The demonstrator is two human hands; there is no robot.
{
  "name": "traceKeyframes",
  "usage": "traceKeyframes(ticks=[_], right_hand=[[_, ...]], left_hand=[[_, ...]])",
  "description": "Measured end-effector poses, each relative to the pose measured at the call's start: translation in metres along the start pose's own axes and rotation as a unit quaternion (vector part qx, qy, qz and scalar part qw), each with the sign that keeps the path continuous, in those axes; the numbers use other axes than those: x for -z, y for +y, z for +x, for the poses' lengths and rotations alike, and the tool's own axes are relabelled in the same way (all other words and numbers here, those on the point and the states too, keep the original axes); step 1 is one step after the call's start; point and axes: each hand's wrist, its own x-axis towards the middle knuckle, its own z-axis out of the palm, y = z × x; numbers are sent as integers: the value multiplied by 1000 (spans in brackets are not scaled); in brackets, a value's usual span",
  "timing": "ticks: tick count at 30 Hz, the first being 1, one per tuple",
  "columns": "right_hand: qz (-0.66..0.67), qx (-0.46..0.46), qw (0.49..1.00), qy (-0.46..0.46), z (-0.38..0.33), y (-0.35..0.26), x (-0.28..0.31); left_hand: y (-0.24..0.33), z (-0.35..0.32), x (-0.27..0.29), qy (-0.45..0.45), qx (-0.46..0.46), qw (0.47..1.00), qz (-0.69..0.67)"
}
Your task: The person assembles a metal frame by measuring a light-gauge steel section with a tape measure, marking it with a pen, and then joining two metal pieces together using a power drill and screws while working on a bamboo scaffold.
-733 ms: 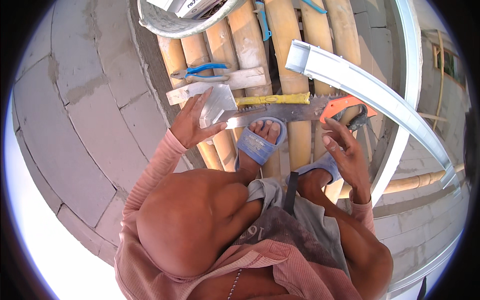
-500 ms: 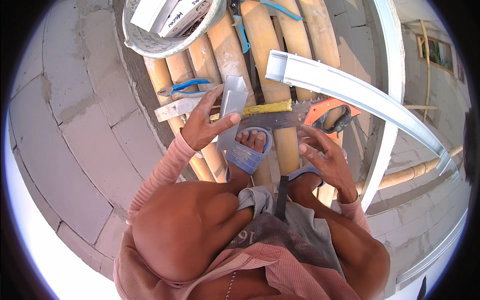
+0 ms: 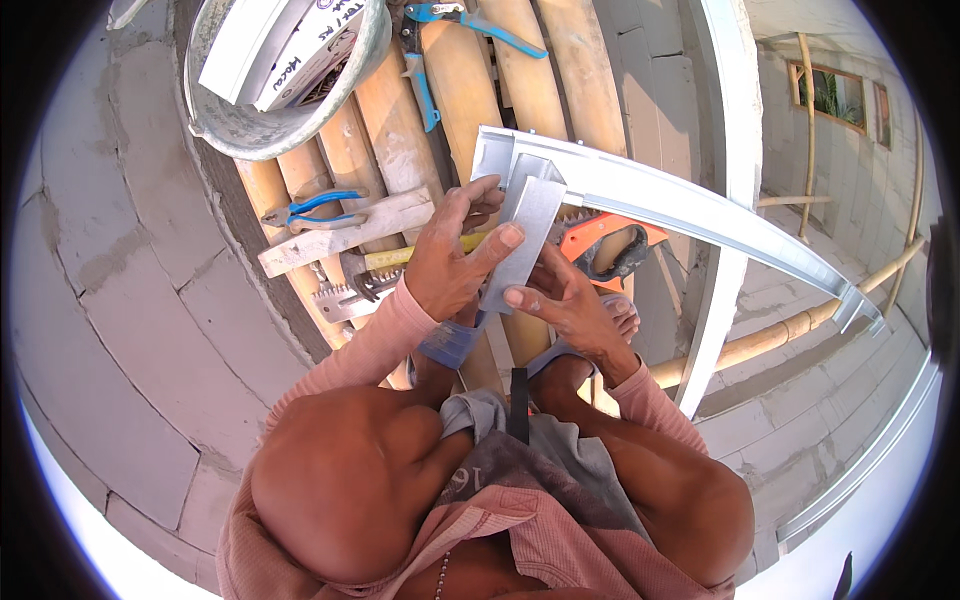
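Observation:
A short piece of silvery metal channel is tilted up in front of me. My left hand grips it from the left, thumb across its face. At its lower right side, my right hand has its thumb on the edge and its fingers behind. The piece overlaps the near end of a long metal channel in view; whether they touch I cannot tell. Below my hands lies a handsaw with an orange and black handle, partly hidden. A yellow-handled hammer rests left of my left hand.
Blue-handled pliers lie by a wooden offcut on the bamboo platform. Blue-handled snips sit farther off. A bucket holding a white box stands at the far left. A pale upright beam runs along the right.
The short channel piece has moved right, to the end of the long channel, with my left hand. My right hand has come in from the right and taken hold of it.

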Motion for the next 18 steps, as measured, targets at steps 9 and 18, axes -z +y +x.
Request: traceKeyframes(ticks=[9, 18], right_hand=[[20, -53, 998, 34, 19, -16, -1], [2, -51, 995, 83, 16, -13, -3]], left_hand=[[-27, 20, 16, 138, -90, 984, 69], [-26, 37, 24, 103, -47, 989, 91]])
